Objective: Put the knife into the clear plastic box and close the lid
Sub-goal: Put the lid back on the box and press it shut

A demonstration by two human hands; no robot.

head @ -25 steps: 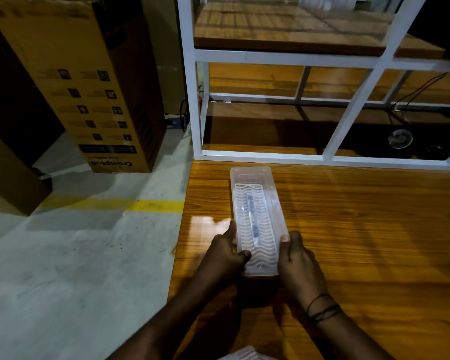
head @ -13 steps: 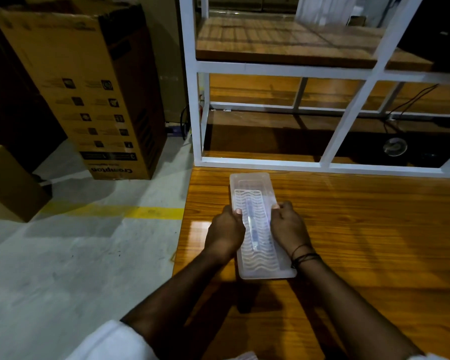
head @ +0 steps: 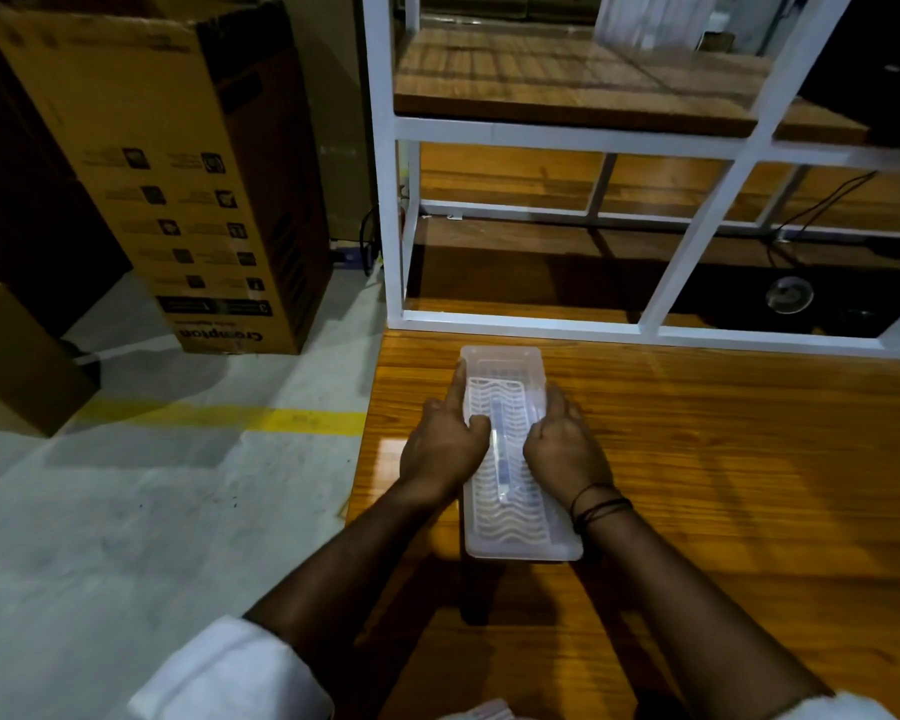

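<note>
A long clear plastic box [head: 515, 527] lies lengthwise on the wooden table [head: 723, 485], near its left edge. Its lid, with a wavy ribbed pattern, lies on top. Through the lid I see the knife [head: 501, 459] lying along the middle of the box. My left hand [head: 445, 441] rests on the box's left side, index finger stretched along the left rim and thumb on the lid. My right hand [head: 562, 439] presses on the right side of the lid, fingers curled over the rim.
A white metal frame [head: 393, 215] with wooden shelves stands at the table's far edge. The table's left edge drops to a concrete floor with a yellow line [head: 281, 420]. A tall cardboard box [head: 178, 174] and a smaller one [head: 17, 356] stand on the floor at left.
Both hands slid from the near end of the box up along its sides toward the middle and far part, pressing on the lid. The box itself stayed in place.
</note>
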